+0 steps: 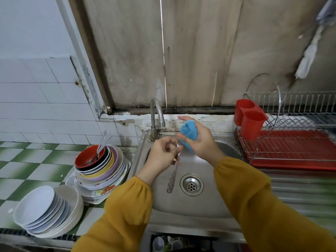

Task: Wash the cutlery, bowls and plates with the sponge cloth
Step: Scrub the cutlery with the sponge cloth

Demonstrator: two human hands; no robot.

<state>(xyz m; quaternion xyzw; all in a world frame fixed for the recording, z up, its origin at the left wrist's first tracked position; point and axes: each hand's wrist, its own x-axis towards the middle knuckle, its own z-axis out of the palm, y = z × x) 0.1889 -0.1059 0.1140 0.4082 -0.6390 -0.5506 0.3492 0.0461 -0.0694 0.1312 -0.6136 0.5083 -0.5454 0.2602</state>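
1. Head view: the left grip pinches a utensil by its upper end. Its long axis hangs down over the sink.
2. The right grip curls round the cloth, just right of that held end.

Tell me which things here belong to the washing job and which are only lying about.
For the job: sponge cloth in the right hand; utensil in the left hand; cutlery in the red bowl; stacked plates; white bowls; sink; tap.
Only lying about: dish rack; red holder; hanging rag.
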